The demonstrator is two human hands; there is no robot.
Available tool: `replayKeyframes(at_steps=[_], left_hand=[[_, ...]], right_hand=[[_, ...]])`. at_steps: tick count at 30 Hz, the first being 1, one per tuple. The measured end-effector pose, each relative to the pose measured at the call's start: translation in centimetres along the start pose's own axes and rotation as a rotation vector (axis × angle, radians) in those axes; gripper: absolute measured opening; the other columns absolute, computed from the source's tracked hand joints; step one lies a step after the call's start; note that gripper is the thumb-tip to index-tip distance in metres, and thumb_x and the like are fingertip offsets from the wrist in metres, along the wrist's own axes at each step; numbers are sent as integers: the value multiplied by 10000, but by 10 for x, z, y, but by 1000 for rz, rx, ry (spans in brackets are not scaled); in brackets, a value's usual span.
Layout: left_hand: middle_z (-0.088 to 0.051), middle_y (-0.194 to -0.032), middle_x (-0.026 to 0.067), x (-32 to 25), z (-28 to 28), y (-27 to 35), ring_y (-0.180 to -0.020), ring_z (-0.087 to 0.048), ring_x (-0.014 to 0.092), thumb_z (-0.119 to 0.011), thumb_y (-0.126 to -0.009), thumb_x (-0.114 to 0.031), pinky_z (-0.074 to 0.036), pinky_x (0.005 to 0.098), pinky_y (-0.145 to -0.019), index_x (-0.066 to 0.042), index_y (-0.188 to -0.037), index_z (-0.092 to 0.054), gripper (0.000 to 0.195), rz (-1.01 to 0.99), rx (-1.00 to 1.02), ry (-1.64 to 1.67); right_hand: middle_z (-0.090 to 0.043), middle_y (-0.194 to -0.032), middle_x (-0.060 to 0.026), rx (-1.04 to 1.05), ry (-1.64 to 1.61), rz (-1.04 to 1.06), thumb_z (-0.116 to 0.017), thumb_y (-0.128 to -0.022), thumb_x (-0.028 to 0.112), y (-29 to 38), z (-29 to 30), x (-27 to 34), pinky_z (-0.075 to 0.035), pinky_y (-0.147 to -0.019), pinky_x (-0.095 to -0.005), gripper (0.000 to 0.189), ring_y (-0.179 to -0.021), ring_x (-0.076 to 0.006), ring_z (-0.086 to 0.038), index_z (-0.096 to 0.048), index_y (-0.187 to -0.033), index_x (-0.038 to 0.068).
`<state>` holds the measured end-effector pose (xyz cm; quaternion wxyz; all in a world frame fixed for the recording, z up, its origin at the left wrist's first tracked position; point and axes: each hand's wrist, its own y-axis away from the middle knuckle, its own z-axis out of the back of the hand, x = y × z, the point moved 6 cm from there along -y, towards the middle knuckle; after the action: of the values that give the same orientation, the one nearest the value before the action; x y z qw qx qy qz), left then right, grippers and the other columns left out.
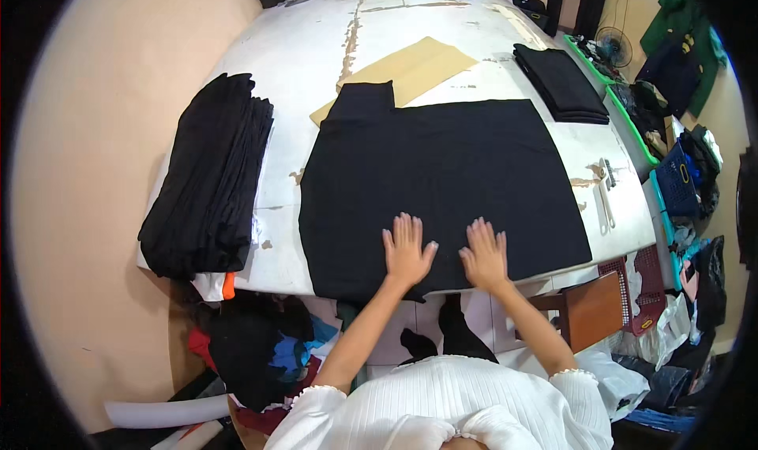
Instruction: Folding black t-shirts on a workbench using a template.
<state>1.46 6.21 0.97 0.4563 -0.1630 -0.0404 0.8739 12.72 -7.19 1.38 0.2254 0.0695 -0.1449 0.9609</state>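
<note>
A large piece of black fabric (438, 166) lies spread over the near part of the white table, with a narrower flap jutting out at its upper left. Palm down on its lower middle rests my left hand (407, 251), fingers apart. My right hand (487, 254) lies flat on the same cloth a little to the right, also with spread fingers. Neither hand grips anything. Part of the fabric's front edge droops over the table edge below my left hand. Beneath the far side of the fabric a tan sheet (423, 65) sticks out at an angle.
A tall pile of black fabric (207, 177) stands at the table's left. At the right are folded black cloth (559, 86) and a white-handled tool (606, 195). The worn white tabletop (284, 47) ends close before me. A wooden chair (592, 308) and filled baskets (678, 183) stand right.
</note>
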Motion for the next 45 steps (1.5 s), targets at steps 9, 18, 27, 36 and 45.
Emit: replayKeyframes(at_steps=[9,18,27,36,45], left_hand=[[-238,-1426,161,56,0,-62,-1314,-202,349,-388,-874,-458,-153,560,-1025,-85,-1353,-322,611,168,1,-122],[-86,-1451,211,100,-16,-132,-1344,-74,364,-318,-897,-496,-26,548,-1053,-31,-1395,-169,697,612,56,-135],[-181,-1444,162,73,-18,-154,-1343,-133,328,-403,-889,-434,-56,530,-1062,-110,-1371,-297,591,550,27,-35],[-242,-1419,171,71,-15,-158,-1322,-192,347,-454,-876,-397,-77,544,-1050,-90,-1330,-372,554,550,-31,32],[-250,-1419,168,74,-11,-157,-1326,-192,332,-463,-876,-394,-89,543,-1049,-90,-1327,-381,550,545,-50,32]], right_hand=[[-250,-1423,-152,21,30,-174,-398,-886,378,-67,10,-107,-133,-1048,-527,572,-1320,-310,-217,-310,-1350,56],[-163,-1444,-186,-6,162,-463,-350,-894,443,-190,-20,-213,-58,-1048,-552,671,-1343,-298,-151,-234,-1358,-27],[-243,-1425,-134,-119,-30,58,-451,-865,357,-406,-86,-143,-110,-1052,-537,384,-1337,-284,-172,-503,-1165,122],[-296,-1402,-87,61,-76,254,-432,-859,403,-484,-109,-149,-167,-1051,-514,443,-1322,-224,-229,-476,-1184,106],[-445,-1268,-59,70,-2,97,-407,-868,404,-517,-109,-130,-256,-986,-522,456,-1191,-228,-409,-450,-1221,119]])
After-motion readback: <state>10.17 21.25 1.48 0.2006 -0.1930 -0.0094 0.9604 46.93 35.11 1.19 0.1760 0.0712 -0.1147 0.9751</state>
